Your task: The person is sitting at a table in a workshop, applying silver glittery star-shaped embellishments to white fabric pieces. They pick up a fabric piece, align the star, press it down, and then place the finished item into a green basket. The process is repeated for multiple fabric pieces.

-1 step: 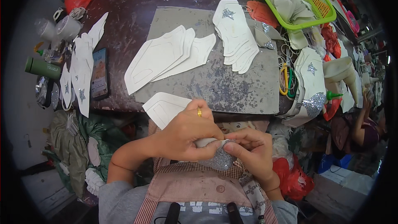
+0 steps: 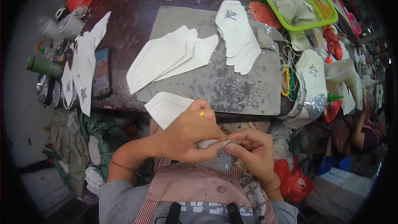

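Close to my body, below the table's front edge, both hands meet over a silver glitter piece (image 2: pixel 222 160) that looks like part of a shoe upper. My left hand (image 2: pixel 192 130), with a gold ring, pinches its upper edge between thumb and fingers. At its other side, the thumb and fingers of my right hand (image 2: pixel 251 151) are closed on the same edge. A white cut piece (image 2: pixel 168 108) with a drawn outline sticks out beyond my left hand; whether it joins the glitter piece is hidden by that hand.
A grey board (image 2: pixel 248 95) on the dark table bears fanned white pieces (image 2: pixel 159 58) and a stack with a silver star (image 2: pixel 234 29). On the left are a phone (image 2: pixel 102 74) and a green bottle (image 2: pixel 43 66). Scissors (image 2: pixel 285 81) and a green basket (image 2: pixel 304 28) stand right.
The table and its things appear slightly further right in the picture. Both hands keep their pinch on the glitter piece, with barely any movement.
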### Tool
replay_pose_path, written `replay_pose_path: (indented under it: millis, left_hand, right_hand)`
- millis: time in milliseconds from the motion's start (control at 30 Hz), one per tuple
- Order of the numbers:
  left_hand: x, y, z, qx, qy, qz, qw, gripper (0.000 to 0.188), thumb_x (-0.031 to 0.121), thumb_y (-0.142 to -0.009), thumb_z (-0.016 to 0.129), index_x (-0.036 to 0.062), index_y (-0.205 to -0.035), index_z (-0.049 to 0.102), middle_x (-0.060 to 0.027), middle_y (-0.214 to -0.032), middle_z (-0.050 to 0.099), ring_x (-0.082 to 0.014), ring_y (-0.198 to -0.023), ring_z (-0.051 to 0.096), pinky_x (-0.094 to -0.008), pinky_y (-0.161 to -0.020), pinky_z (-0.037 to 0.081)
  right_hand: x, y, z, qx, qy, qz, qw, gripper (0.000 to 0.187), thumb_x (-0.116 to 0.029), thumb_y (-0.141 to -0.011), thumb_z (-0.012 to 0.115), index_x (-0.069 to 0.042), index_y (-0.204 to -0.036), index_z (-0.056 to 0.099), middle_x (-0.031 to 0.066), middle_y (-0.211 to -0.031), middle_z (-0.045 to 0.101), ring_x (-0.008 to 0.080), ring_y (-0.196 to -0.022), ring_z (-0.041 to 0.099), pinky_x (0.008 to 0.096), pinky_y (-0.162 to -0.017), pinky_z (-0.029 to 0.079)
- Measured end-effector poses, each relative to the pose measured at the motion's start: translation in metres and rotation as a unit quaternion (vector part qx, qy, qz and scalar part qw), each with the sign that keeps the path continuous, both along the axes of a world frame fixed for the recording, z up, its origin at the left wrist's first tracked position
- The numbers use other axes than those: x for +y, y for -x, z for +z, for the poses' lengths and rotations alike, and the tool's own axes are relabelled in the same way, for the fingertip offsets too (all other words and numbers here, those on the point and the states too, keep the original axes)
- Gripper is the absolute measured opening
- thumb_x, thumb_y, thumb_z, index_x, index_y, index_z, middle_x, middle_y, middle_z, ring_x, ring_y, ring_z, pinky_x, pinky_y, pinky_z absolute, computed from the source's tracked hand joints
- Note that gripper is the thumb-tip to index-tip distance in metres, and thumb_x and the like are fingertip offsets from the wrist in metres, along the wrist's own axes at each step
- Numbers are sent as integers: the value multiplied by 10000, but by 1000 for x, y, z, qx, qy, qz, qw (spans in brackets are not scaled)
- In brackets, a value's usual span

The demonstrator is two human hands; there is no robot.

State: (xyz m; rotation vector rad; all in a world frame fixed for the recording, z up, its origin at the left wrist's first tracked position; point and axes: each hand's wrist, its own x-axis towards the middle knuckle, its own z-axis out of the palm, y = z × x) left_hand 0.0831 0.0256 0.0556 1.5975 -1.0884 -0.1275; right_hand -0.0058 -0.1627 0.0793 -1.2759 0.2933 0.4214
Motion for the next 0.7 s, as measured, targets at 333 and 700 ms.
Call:
replay_pose_path:
  millis: [333, 700]
  left_hand:
    - [23, 17, 5, -178, 8, 224, 958, 240, 280, -811, 670, 45, -830, 627, -43, -863, 596, -189, -769, 550, -438, -864, 396]
    - [6, 80, -39, 174, 36, 153, 972, 261, 208, -807, 722, -35, -886, 667, -118, -822, 658, -238, -788, 623, -310, -698, 471]
  right_hand:
    - [1, 12, -34, -32, -259, -86, 961, 159, -67, -860, 630, 8, -988, 573, 131, -1055, 622, 225, -980, 601, 381, -906, 451]
    - [2, 54, -72, -132, -119, -150, 973, 169, 17, -809, 603, 56, -972, 591, 156, -995, 645, 184, -910, 605, 325, -859, 455]
